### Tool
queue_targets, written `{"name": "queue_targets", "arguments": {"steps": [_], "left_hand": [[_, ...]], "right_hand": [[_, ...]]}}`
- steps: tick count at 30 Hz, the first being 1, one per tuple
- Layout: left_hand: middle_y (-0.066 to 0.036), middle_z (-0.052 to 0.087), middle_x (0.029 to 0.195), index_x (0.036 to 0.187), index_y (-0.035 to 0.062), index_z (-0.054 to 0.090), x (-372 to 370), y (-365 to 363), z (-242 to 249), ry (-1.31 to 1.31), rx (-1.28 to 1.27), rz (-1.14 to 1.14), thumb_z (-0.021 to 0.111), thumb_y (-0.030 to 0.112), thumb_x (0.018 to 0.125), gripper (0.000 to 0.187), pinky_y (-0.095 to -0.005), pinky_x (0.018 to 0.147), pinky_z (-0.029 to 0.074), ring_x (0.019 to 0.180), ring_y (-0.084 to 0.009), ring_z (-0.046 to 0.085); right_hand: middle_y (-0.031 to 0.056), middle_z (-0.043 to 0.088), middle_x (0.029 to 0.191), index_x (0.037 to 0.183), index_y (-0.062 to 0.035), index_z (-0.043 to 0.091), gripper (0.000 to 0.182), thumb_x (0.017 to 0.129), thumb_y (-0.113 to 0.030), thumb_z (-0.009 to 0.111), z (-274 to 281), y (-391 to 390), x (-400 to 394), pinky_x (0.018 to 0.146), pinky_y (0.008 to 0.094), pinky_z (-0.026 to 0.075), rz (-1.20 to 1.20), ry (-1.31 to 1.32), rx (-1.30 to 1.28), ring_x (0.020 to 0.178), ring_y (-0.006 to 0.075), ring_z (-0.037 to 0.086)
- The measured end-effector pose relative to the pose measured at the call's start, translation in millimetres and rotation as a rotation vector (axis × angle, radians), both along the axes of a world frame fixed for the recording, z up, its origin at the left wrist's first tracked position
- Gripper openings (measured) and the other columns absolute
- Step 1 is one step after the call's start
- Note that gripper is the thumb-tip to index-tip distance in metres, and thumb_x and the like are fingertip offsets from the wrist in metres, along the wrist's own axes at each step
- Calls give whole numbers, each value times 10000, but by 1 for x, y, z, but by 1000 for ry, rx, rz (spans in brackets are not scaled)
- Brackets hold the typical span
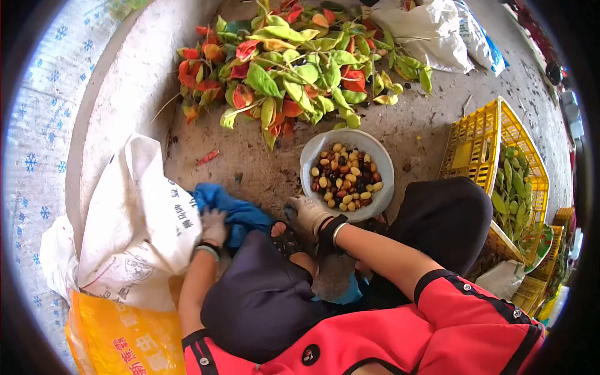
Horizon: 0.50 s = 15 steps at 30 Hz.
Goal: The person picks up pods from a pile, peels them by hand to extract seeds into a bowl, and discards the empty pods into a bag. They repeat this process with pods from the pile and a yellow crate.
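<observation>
Head view. Person sits low on the concrete floor, knees drawn up, both hands gloved.

Right hand sits at the near-left rim of the bowl; touching or just short of the rim, cannot tell which. Fingers curled loosely downward, nothing seen in them; whether the hand is closed on anything underneath cannot be told. The bowl lies ahead and slightly right of this hand, full of small yellow, brown and dark red fruits. The right forearm runs in from lower right, across the right knee, wrist bent toward the bowl.

Left hand is well apart from the bowl, off to the left. It rests on the blue cloth, fingers bent into the folds, seemingly gripping the cloth. Just to its left, the white sack; a yellow sack lies below that.

The right hand is clearly the nearer to the bowl.

Beyond the bowl, farther from the person: a leaf pile, green and red, spread wide left to right. Right of the knee: a yellow crate holding green pods.
</observation>
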<state>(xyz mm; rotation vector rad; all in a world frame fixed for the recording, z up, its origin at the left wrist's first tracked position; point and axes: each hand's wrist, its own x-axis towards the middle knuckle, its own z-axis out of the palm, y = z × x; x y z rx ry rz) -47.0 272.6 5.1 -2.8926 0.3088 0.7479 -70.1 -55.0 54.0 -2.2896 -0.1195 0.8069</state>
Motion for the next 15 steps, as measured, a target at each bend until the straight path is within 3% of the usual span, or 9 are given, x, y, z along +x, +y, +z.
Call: {"name": "queue_targets", "arguments": {"steps": [2, 3, 4, 5, 6, 7, 8, 13, 15], "left_hand": [[-140, 546, 1264, 1176, 144, 628, -19, 99, -33, -130, 61, 95, 610, 219, 798, 386, -510, 1088, 301, 1275, -398, 409], [-164, 589, 1181, 1161, 135, 635, -29, 124, -18, -188, 181, 130, 550, 190, 817, 359, -451, 1068, 346, 1211, -375, 480], [-162, 616, 1152, 1167, 119, 633, -30, 147, -1, -53, 210, 304, 534, 168, 830, 355, -424, 1051, 376, 1178, -358, 517], [-184, 666, 1016, 1034, 72, 686, -52, 167, 12, -233, 262, 294, 475, 201, 885, 288, -439, 917, 474, 1016, -365, 611], [-166, 629, 1164, 1170, 104, 630, -52, 177, 28, 0, 296, 603, 668, 395, 785, 484, -412, 1044, 387, 1159, -354, 539], [-189, 605, 1213, 1193, 99, 616, -74, 235, 2, -10, 274, 609, 729, 498, 699, 645, -419, 1046, 386, 1171, -358, 537], [-213, 583, 1250, 1226, 98, 595, -87, 230, 17, -47, 281, 638, 737, 534, 674, 718, -418, 1057, 379, 1193, -366, 529], [-213, 559, 1299, 1243, 66, 591, -64, 221, 12, 117, 227, 863, 631, 480, 798, 608, -413, 1087, 344, 1256, -355, 494], [-205, 565, 1293, 1202, 61, 634, -13, 220, 9, 457, 323, 717, 565, 436, 850, 519, -407, 1073, 363, 1248, -330, 513]], "right_hand": [[222, 634, 1029, 1169, -74, 589, 326, 875, -209, 548, -2, 3, 5, 891, 447, 484, 17, -5, 17, 1016, 380, 608], [223, 633, 1027, 1170, -74, 590, 325, 876, -208, 546, 2, 4, 6, 891, 447, 484, 13, 10, 20, 1008, 382, 610], [224, 633, 1025, 1170, -74, 591, 325, 878, -207, 544, 3, 5, 8, 891, 448, 484, 8, 26, 20, 1001, 384, 612], [224, 634, 1022, 1160, -65, 599, 322, 882, -215, 536, -9, 10, 6, 882, 451, 485, -16, 20, 33, 995, 387, 612], [223, 634, 1022, 1153, -64, 605, 324, 879, -224, 538, -15, 12, 5, 877, 452, 486, 9, 32, 35, 990, 388, 614], [223, 635, 1023, 1145, -62, 610, 326, 876, -233, 541, -20, 12, 5, 871, 454, 487, 36, 41, 35, 985, 390, 615], [223, 636, 1023, 1138, -61, 615, 329, 873, -243, 543, -23, 13, 5, 866, 455, 487, 69, 51, 37, 980, 391, 617], [215, 634, 1025, 1125, -54, 620, 347, 866, -274, 552, -24, 23, 8, 862, 461, 483, 85, 129, 82, 992, 389, 607], [202, 624, 1061, 1130, -52, 615, 344, 859, -257, 563, -27, 28, 14, 875, 455, 479, 85, 120, 105, 1007, 388, 597]]}}
